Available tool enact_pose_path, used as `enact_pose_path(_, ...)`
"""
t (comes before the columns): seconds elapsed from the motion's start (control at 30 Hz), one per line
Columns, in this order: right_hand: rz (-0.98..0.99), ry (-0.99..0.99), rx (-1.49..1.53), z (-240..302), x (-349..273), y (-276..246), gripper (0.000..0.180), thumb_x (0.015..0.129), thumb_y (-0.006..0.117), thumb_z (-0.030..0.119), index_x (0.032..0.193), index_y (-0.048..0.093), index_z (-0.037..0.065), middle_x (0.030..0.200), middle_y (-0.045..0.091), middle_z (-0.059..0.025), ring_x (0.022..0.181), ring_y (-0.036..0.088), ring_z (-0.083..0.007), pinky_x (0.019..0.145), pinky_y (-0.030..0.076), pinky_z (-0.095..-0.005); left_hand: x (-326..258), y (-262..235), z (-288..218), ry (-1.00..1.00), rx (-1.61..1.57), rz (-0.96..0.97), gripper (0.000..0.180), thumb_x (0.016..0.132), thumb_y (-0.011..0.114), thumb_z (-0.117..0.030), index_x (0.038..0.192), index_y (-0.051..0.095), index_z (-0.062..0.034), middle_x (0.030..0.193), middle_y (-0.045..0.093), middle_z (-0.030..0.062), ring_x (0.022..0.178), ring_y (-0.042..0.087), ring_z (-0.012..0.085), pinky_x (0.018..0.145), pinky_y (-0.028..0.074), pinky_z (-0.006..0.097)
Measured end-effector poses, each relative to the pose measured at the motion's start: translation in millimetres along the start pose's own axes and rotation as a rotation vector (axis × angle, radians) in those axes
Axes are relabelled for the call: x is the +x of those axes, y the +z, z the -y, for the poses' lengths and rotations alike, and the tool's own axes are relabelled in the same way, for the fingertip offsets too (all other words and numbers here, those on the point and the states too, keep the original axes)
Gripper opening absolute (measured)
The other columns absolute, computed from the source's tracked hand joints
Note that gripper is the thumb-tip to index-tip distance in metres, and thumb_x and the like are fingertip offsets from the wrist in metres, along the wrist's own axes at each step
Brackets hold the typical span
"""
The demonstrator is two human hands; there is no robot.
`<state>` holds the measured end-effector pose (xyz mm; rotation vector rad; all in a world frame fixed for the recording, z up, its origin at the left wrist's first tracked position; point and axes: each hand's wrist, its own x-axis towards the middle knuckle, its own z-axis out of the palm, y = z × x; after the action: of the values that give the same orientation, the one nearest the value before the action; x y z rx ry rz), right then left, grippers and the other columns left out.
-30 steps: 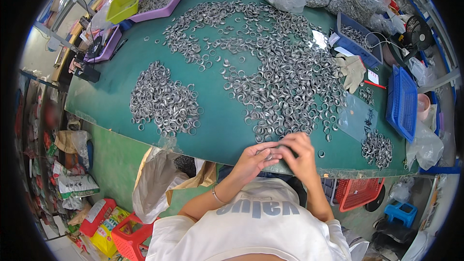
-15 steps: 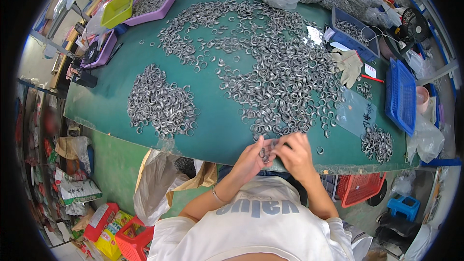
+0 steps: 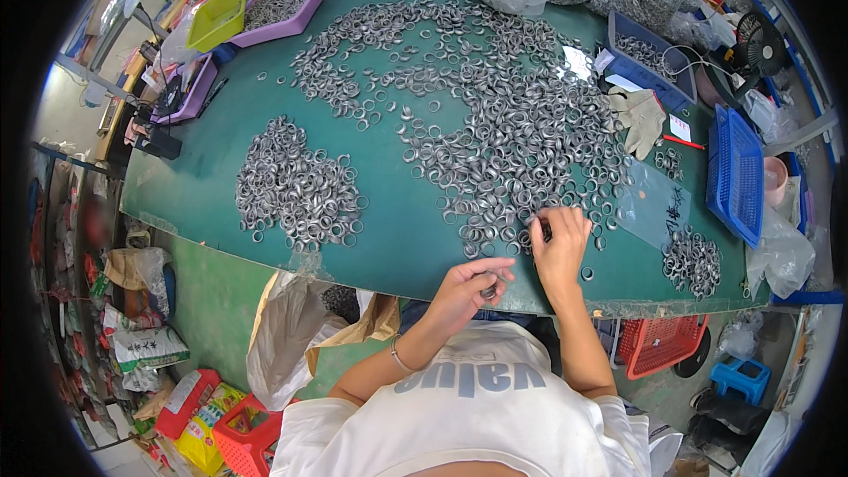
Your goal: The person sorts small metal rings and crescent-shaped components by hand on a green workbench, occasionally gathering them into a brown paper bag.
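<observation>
Small grey metal rings (image 3: 521, 132) lie in a large, loose pile over the middle of the green table (image 3: 397, 247). At the table's near edge, my left hand (image 3: 465, 293) is curled round a few rings (image 3: 488, 291), its index finger stretched out to the right. My right hand (image 3: 562, 247) reaches to the near edge of the big pile, thumb and fingers closing on rings there; the fingers partly hide how many. A single ring (image 3: 587, 274) lies just right of my right wrist. Another heap of rings (image 3: 296, 185) sits to the left, and a smaller heap (image 3: 692, 263) to the right.
A blue basket (image 3: 735, 172), a work glove (image 3: 638, 119) and a clear plastic bag (image 3: 652, 203) lie at the right. Purple tray (image 3: 287, 18) and yellow-green tray (image 3: 216, 18) stand far left. An open paper sack (image 3: 287, 327) stands below the front edge; bags of rings line the back.
My right hand has moved away from my left palm, forward to the near edge of the big pile. My left hand has turned, and its fingers have curled over the rings.
</observation>
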<state>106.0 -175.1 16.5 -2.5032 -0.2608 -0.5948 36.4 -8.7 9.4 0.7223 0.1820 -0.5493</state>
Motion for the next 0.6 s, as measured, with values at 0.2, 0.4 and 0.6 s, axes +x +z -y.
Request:
enact_pose_path(0.2, 0.059, -0.202, 0.102, 28.9, -21.1, -29.2, 0.017, 0.065, 0.070, 0.002, 0.076, 0.058, 0.006, 0.076, 0.059, -0.0052, 0.075, 0.054, -0.0241, 0.073, 0.036, -0.0376, 10.1, 9.2, 6.0, -0.038, 0.019, -0.115, 0.033, 0.097, 0.049, -0.013, 0.125, 0.051, 0.0033, 0.104, 0.061, 0.0051, 0.084, 0.055, 0.0113, 0.074, 0.047, 0.025)
enact_pose_path(0.4, 0.280, -0.165, 0.385, 16.1, -12.8, -43.9, 0.014, 0.071, 0.067, 0.001, 0.084, 0.063, 0.003, 0.081, 0.061, -0.0082, 0.081, 0.056, -0.0261, 0.074, 0.040, -0.0362, 9.6, 5.5, 6.3, 0.010, 0.119, -0.090, 0.034, 0.091, 0.056, -0.005, 0.123, 0.052, 0.0044, 0.103, 0.061, 0.0070, 0.087, 0.056, 0.0105, 0.074, 0.047, 0.024)
enact_pose_path(0.6, 0.037, -0.027, -0.004, -11.7, 12.1, -4.7, 0.010, 0.074, 0.067, 0.004, 0.083, 0.062, 0.003, 0.082, 0.058, -0.0091, 0.080, 0.052, -0.0282, 0.071, 0.038, -0.0381, 9.7, 10.4, 3.0, 0.099, 0.236, -0.118, 0.031, 0.087, 0.054, 0.001, 0.117, 0.058, 0.0027, 0.094, 0.062, 0.0057, 0.074, 0.055, 0.0090, 0.067, 0.047, 0.023)
